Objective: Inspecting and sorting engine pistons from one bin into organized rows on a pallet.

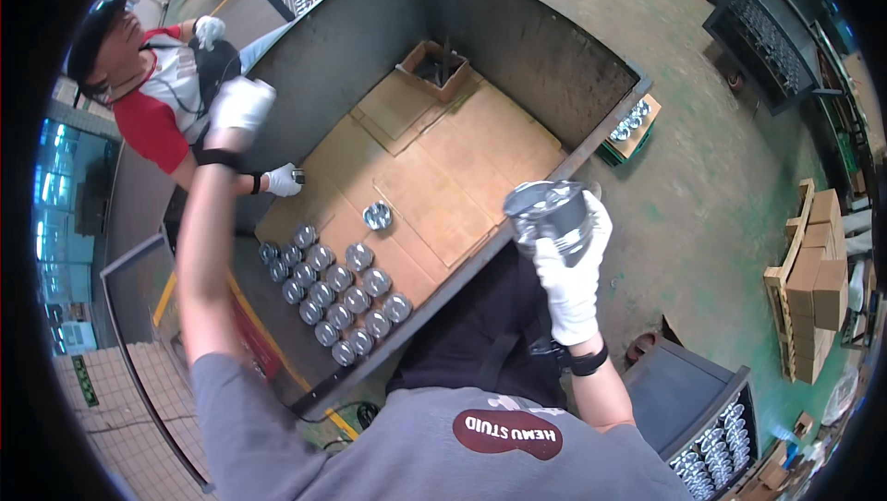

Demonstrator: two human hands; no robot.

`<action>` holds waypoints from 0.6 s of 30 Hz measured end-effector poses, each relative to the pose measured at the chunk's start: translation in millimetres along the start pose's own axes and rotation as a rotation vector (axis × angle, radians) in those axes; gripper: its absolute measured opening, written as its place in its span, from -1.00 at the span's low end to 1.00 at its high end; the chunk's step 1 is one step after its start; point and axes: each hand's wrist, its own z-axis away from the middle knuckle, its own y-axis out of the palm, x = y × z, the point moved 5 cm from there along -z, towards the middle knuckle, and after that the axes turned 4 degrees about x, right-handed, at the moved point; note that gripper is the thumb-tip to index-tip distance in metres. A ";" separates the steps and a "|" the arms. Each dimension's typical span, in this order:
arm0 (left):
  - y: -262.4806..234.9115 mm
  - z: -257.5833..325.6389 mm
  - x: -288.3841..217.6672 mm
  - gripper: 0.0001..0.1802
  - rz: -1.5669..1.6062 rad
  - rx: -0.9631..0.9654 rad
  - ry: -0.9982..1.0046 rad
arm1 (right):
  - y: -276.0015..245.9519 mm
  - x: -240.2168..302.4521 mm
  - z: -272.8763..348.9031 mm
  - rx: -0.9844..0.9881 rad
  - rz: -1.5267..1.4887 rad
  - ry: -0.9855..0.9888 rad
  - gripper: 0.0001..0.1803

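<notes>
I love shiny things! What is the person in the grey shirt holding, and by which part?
The right hand holds a metal piston by its round side. The left hand is too blurred to tell.

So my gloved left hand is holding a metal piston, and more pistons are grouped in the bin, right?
Not the left: the head view shows your gloved right hand holding the metal piston; more pistons are grouped in the bin.

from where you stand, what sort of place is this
Likely a factory or workshop: rows of round metal parts in a big metal bin, and cardboard boxes on a wooden pallet.
</notes>
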 end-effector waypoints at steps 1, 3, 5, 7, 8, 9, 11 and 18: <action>42.4 -24.4 -32.2 -0.74 0.650 0.077 -0.188 | 13.5 4.6 -6.6 0.021 -0.021 -0.022 -0.14; 101.4 -58.1 -141.7 -0.65 0.708 0.403 -0.088 | 31.9 -7.1 -19.7 0.008 -0.074 -0.018 -0.09; 191.2 -76.2 -203.3 -0.63 0.357 0.663 0.004 | 54.3 1.2 -33.2 0.047 0.005 -0.109 -0.11; 200.7 -81.6 -291.5 -0.53 0.680 0.701 -0.324 | 57.6 -13.1 -50.9 0.014 0.176 -0.195 -0.10; 157.6 -85.1 -349.9 -0.48 0.732 0.758 -0.269 | 48.5 -37.6 -59.2 0.012 0.204 -0.164 -0.05; 148.9 -84.5 -363.9 -0.50 0.739 0.711 -0.288 | 50.7 -42.1 -64.2 0.023 0.231 -0.167 -0.03; 144.1 -94.2 -382.9 -0.51 0.795 0.611 -0.236 | 57.6 -44.8 -73.3 0.039 0.309 -0.209 0.02; 150.5 -154.6 -418.3 -0.48 1.134 0.187 -0.215 | 72.9 -50.0 -70.2 0.093 0.404 -0.199 0.07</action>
